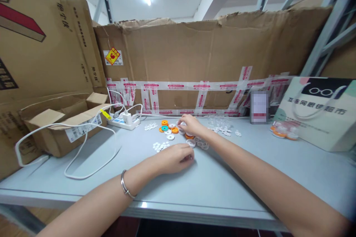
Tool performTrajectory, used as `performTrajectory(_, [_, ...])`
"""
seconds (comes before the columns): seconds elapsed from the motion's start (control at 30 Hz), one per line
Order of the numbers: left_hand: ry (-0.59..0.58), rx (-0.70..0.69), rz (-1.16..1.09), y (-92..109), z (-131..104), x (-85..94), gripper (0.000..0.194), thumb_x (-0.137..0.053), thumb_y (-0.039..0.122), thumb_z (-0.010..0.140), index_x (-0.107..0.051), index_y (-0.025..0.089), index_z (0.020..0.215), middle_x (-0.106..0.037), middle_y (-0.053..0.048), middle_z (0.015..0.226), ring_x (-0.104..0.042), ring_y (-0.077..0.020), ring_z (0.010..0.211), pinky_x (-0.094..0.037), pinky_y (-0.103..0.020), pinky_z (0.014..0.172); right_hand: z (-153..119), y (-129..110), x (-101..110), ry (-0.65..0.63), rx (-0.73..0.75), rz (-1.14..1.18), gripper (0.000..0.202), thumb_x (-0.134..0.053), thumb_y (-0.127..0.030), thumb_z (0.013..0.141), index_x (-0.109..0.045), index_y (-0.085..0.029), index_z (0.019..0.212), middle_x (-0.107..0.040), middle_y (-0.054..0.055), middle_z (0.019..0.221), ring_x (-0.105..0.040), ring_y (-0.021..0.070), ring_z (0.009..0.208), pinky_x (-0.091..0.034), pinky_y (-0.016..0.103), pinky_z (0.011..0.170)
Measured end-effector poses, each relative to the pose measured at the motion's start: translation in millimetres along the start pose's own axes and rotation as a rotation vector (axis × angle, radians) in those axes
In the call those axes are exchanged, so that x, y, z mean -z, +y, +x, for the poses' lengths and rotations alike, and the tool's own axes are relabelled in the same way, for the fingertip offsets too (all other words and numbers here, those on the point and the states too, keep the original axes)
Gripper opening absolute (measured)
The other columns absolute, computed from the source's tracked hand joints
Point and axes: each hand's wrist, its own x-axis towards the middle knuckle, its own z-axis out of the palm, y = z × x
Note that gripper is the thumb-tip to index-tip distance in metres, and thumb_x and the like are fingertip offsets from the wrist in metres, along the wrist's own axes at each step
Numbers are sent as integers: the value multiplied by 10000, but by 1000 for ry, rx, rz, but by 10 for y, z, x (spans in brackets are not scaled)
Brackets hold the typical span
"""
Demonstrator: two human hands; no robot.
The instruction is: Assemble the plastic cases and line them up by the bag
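My right hand (191,124) reaches over a small cluster of round plastic pieces, its fingers bent down and drawn together by a white disc (182,128). Whether they grip it is too small to tell. Nearer to me, my left hand (178,157) rests on the table with fingers curled inward; what they hold, if anything, is hidden. Orange rings (174,130), a teal-centred disc (165,128) and a white ring (170,137) lie left of my right hand. Another white ring (191,143) sits between the hands, beside clear round pieces (203,143).
Small white dots (160,146) and flat white pieces (151,126) lie on the left. Clear plastic parts (222,127) spread behind my right arm. A power strip (125,121), cable and open carton (58,133) stand left; a phone (259,107) and paper bag (319,118) stand right.
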Motion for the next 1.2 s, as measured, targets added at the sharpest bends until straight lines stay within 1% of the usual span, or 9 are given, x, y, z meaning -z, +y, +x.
performTrajectory(0.17, [0, 0, -12, 6, 1, 12, 78, -459, 133, 831, -523, 177, 835, -555, -35, 821, -515, -152, 761, -397, -231, 681, -46, 104, 65, 15, -7, 10, 163, -530, -210, 820, -670, -182, 898, -637, 77, 969, -563, 190, 914, -398, 298, 798])
performTrajectory(0.33, [-8, -1, -6, -2, 5, 6, 69, -466, 132, 827, -524, 169, 819, -557, -41, 816, -521, -152, 757, -401, -229, 678, 89, -219, -16, -31, 111, -40, 144, -550, -266, 830, -663, -206, 895, -627, 61, 985, -551, 202, 958, -401, 341, 831])
performTrajectory(0.47, [8, -9, -9, -17, 3, 1, 53, -483, 128, 816, -524, 161, 808, -556, -49, 824, -526, -154, 754, -411, -227, 667, 292, -458, -115, -104, 197, -112, 248, -524, -296, 863, -564, -170, 1073, -574, 69, 1101, -565, 194, 961, -470, 393, 818])
performTrajectory(0.63, [18, -21, -29, -48, -4, 14, 51, -491, 120, 808, -523, 159, 803, -560, -51, 838, -532, -154, 762, -419, -226, 675, 423, -463, -224, -115, 209, -152, 295, -509, -300, 874, -519, -161, 1134, -549, 79, 1142, -572, 190, 954, -492, 392, 799])
performTrajectory(0.77, [23, 2, -28, -84, -14, -3, 42, -505, 133, 804, -532, 163, 795, -555, -36, 788, -524, -147, 722, -414, -229, 655, 374, -448, -156, -35, 178, -111, 233, -510, -275, 872, -560, -151, 1063, -573, 79, 1091, -570, 193, 943, -480, 390, 803])
performTrajectory(0.87, [34, 32, -69, -108, -22, -27, 31, -527, 150, 799, -548, 159, 821, -565, -25, 756, -526, -137, 692, -415, -224, 633, 237, -438, 49, 65, 173, -37, 108, -504, -153, 843, -609, -141, 865, -602, 80, 960, -556, 199, 920, -434, 355, 809])
performTrajectory(1.03, [21, 127, -199, -144, -30, 77, 102, -541, 208, 810, -569, 155, 894, -600, -11, 726, -535, -116, 630, -422, -212, 587, -294, -275, 529, 204, 207, 75, 129, -469, -89, 814, -568, -171, 826, -571, 67, 925, -532, 183, 897, -408, 307, 790])
performTrajectory(1.13, [158, 157, -190, -185, -34, 223, 104, -474, 170, 831, -576, 147, 826, -593, -9, 711, -518, -104, 623, -412, -208, 588, -730, -143, 685, 281, 306, 238, 150, -450, -89, 813, -557, -190, 789, -556, 58, 850, -529, 178, 827, -423, 302, 739])
performTrajectory(1.2, [277, 190, -153, -213, -37, 294, 149, -446, 186, 849, -572, 145, 783, -571, -2, 681, -482, -94, 588, -395, -206, 569, -985, -84, 667, 274, 358, 265, 138, -457, -119, 832, -563, -197, 793, -558, 57, 831, -525, 175, 808, -421, 300, 724])
